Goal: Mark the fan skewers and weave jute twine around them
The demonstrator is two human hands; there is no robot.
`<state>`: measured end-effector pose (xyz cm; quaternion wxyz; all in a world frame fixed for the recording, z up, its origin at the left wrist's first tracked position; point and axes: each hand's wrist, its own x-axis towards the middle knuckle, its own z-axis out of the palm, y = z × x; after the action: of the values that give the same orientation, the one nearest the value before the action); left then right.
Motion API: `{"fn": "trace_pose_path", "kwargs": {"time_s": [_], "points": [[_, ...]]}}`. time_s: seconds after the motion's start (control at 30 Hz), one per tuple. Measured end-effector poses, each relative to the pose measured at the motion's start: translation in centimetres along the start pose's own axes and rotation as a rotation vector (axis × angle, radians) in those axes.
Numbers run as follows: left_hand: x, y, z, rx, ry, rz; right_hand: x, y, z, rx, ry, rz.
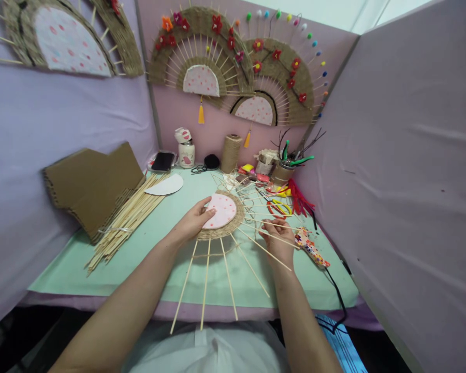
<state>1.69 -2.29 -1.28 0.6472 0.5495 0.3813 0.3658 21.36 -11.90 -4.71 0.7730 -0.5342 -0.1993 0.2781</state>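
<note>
My left hand (194, 220) grips a half-round fan piece (222, 210) by its straight side, thumb on the pink-dotted white cloth. A woven twine band (238, 210) borders the cloth, and thin wooden sticks (205, 290) fan out from it towards me and to the right. A loose strand of twine (212, 254) runs across the lower sticks. On the right, my right hand (277, 235) is closed among the sticks, fingertips pinched together; what they hold is too fine to make out.
Left lie a bundle of sticks (128, 217), a white card piece (166, 185) and cardboard (93, 181). Behind stand a twine spool (231, 154) and a white jar (186, 154). Right are scissors (280, 208), red strips (301, 199) and a corded glue gun (312, 247). Finished fans (202, 31) hang behind.
</note>
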Motion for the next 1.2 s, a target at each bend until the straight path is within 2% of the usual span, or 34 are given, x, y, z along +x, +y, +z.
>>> {"fn": "trace_pose_path", "kwargs": {"time_s": [0.97,1.2], "points": [[-0.21,-0.32,0.09,0.039,-0.057,0.051,0.26,0.55,0.16,0.020,0.056,-0.007],[-0.19,0.32,0.40,-0.045,0.073,0.028,0.37,0.90,-0.67,0.017,0.004,-0.021]]}}
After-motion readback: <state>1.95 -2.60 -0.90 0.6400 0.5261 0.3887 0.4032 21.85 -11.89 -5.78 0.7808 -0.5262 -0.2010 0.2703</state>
